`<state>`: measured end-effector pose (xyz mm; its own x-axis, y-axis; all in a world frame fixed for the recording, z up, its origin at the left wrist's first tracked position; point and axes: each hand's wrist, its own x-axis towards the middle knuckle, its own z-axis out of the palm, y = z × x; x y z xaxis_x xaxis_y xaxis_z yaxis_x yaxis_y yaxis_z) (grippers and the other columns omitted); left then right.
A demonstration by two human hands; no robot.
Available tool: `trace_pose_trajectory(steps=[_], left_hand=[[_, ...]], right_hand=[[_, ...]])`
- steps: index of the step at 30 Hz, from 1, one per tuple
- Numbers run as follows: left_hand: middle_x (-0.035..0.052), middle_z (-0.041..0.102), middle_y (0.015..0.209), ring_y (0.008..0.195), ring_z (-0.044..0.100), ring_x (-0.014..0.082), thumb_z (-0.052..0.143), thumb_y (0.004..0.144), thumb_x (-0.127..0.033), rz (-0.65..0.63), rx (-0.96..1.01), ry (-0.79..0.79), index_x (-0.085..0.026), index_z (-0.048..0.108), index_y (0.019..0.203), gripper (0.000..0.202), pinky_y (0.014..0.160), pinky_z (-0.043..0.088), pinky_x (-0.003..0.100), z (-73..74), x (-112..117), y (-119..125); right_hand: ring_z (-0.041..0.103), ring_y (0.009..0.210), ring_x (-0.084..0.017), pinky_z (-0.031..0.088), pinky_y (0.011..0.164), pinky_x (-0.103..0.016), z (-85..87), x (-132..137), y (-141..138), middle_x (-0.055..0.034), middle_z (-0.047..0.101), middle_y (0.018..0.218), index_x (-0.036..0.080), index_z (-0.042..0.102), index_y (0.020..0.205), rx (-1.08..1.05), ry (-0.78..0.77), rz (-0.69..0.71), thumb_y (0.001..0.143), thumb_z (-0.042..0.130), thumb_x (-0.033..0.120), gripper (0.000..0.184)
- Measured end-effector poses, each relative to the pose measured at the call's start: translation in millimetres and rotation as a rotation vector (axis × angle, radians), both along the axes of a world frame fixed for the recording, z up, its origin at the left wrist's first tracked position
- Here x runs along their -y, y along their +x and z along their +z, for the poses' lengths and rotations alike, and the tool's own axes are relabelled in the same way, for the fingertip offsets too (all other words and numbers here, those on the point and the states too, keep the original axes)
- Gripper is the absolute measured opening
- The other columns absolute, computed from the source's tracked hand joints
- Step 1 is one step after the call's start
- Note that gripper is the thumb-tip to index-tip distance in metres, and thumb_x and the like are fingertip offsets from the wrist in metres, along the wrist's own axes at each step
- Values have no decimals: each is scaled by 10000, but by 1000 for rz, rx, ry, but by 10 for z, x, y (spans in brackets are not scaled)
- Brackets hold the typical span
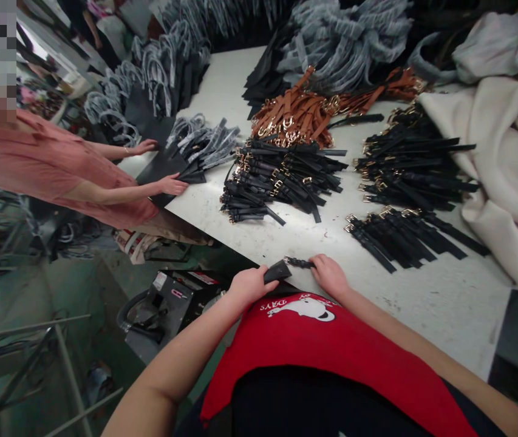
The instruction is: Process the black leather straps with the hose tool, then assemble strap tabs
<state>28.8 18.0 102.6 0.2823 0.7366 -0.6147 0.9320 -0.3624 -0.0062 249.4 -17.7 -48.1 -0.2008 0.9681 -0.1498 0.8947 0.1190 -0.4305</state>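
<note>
My left hand [250,284] is closed on a flat, wide black leather piece [279,271] at the near edge of the table. My right hand [329,274] pinches the end of a narrow black buckle strap [301,263]. The strap's small gold buckle meets the leather piece between my hands; whether the two are joined I cannot tell. Beyond my hands lies a pile of black buckle straps [281,176]. To the right, more black straps are laid in a row [404,237], with a larger stack [416,161] behind them.
Brown buckle straps [293,115] and plastic-wrapped handles [350,42] lie farther back on the white table [327,243]. Cream cloth [500,145] drapes at the right. At the left, a co-worker in a pink shirt [81,176] handles black panels. A black machine [172,309] stands below the table edge.
</note>
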Motion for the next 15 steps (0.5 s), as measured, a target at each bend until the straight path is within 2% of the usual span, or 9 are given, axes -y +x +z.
trace_pose_trajectory(steps=[6, 11, 15], left_hand=[[81, 675, 944, 858, 639, 247, 358, 810, -591, -119, 74, 24, -208, 544, 1084, 507, 718, 486, 323, -177, -165, 467], [79, 687, 929, 838, 649, 249, 388, 792, -592, -123, -21, -6, -221, 573, 1062, 496, 708, 498, 326, -150, -253, 422], [76, 686, 933, 844, 649, 247, 375, 798, -591, -151, 8, 19, -220, 561, 1089, 506, 714, 496, 325, -165, -250, 472]], right_hand=[[488, 919, -178, 337, 800, -278, -117, 8, 24, -79, 555, 974, 173, 579, 1024, -46, -2, -8, 866, 416, 239, 237], [489, 898, -176, 335, 786, -277, -113, 5, 16, -71, 552, 982, 202, 581, 1039, -4, 13, 3, 868, 417, 240, 240], [486, 905, -179, 330, 792, -282, -88, 4, -3, -73, 548, 1004, 217, 576, 1060, 29, 1, 11, 873, 402, 226, 256]])
